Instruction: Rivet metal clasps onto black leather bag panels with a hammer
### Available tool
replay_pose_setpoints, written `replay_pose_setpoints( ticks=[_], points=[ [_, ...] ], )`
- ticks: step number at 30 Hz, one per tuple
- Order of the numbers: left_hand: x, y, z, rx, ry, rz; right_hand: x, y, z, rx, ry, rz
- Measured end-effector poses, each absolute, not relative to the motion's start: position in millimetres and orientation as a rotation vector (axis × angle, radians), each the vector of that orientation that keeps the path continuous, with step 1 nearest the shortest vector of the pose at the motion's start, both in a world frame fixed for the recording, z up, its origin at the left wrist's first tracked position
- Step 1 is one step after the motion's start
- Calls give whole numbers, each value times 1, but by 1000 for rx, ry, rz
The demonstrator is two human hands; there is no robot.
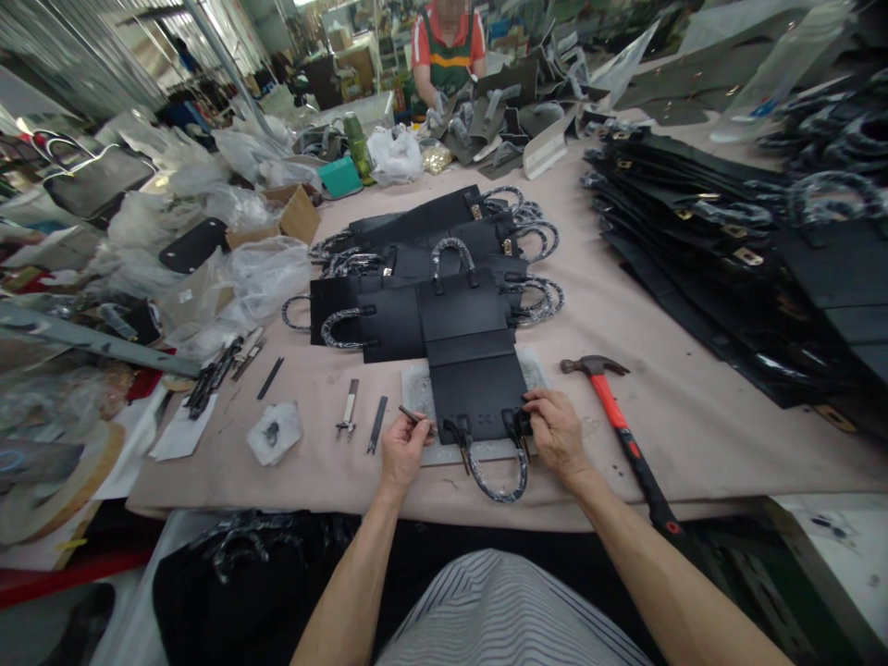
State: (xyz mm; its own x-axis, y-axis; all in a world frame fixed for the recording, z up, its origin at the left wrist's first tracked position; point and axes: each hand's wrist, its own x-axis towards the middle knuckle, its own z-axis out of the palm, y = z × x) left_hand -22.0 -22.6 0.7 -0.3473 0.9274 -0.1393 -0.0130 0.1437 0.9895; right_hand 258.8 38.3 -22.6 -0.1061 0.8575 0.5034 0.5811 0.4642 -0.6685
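Note:
A flat black bag panel [475, 384] lies on a grey pad [416, 388] at the table's near edge, its wrapped loop handle [498, 476] hanging toward me. My left hand [403, 449] pinches a thin dark metal tool [414, 416] beside the panel's left handle tab. My right hand [555, 427] presses its fingers on the panel's right handle tab, holding it down.
A red-handled hammer [624, 435] lies just right of my right hand. Small punches and pliers [349, 412] lie to the left. More black panels [423, 268] are stacked behind, and a large pile [728, 240] sits at right. Another person [448, 51] works at the far end.

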Motion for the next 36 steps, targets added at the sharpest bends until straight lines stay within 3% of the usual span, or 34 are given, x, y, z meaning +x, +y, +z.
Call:
replay_pose_setpoints(
  ticks=[36],
  points=[
    [-22,-23,-1,919,1547,1334,258,37,-20,-1251,-1777,343]
  ],
)
